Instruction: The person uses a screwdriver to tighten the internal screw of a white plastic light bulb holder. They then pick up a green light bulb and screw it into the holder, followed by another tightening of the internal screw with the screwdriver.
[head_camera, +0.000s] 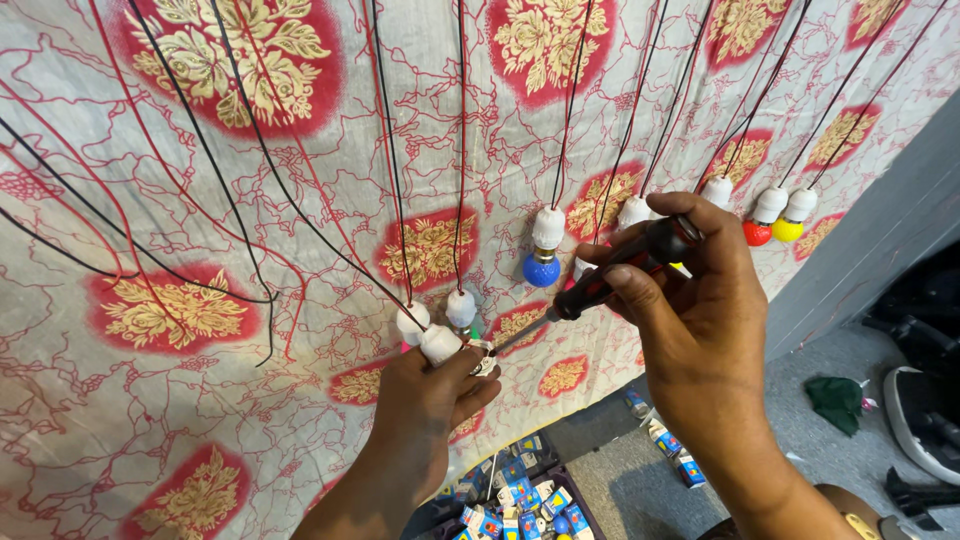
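Head view, looking down over a table draped in a cream cloth (150, 420) patterned with red medallions and gold flowers. Left hand (430, 400) at about 6 o'clock in the frame, fingers wrapped tight around a white plastic lamp holder (440, 343) with a metal-rimmed opening turned toward 3 o'clock. Right hand (700, 310) at 4 o'clock from centre, closed firmly on the black-and-red handle of a screwdriver (610, 270).

Long axis of the screwdriver running from 2 o'clock down to 8 o'clock, thin metal shaft pointing at the holder's opening, tip touching or just beside it (exact contact too small to tell). Holder lying at 8 o'clock from the right-hand grip; left hand already on it, right hand well apart along the tool's length.

Black and red wires (390, 150) fanning down from 12 o'clock across the cloth to more white holders. Blue bulb (541, 268) near centre, red bulb (757, 232) and yellow bulb (787, 229) at 2 o'clock. Small colourful bulb cartons (510, 500) heaped at 6 o'clock, below the table edge, on a grey floor (640, 490).
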